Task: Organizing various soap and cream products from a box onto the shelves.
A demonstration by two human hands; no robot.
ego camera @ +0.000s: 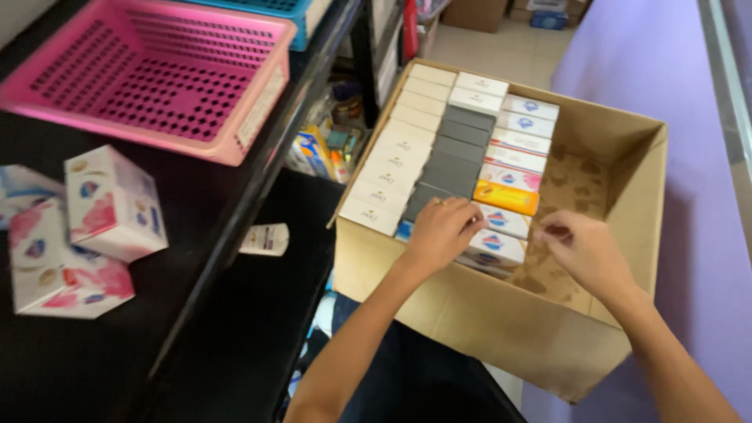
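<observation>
The person's left hand [442, 227] lies curled, fingers bent down, over the near end of a row of small white cardboard cartons with blue and pink marks [501, 221], packed flat in a large open brown cardboard box [627, 211]. The fingertips press the top of the nearest carton; whether they have closed round its edge is hidden by the knuckles, so a true hold cannot be told. The right hand [583, 251] sits just beside it, over the bare cardboard floor, with thumb and forefinger pinched nearly shut, seemingly on nothing.

To work this row well, the fingers would best hook the free edge beside the empty gap and lift straight up, so the neighbours stay put. Just beyond the left hand's fingertips lies an orange carton [507, 197]; beyond its knuckles run grey cartons [454, 160] and cream cartons [399, 157]. Well away past the left elbow, loose white-and-pink cartons [110, 204] rest on a black shelf [196, 235] near a pink plastic basket [157, 74].
</observation>
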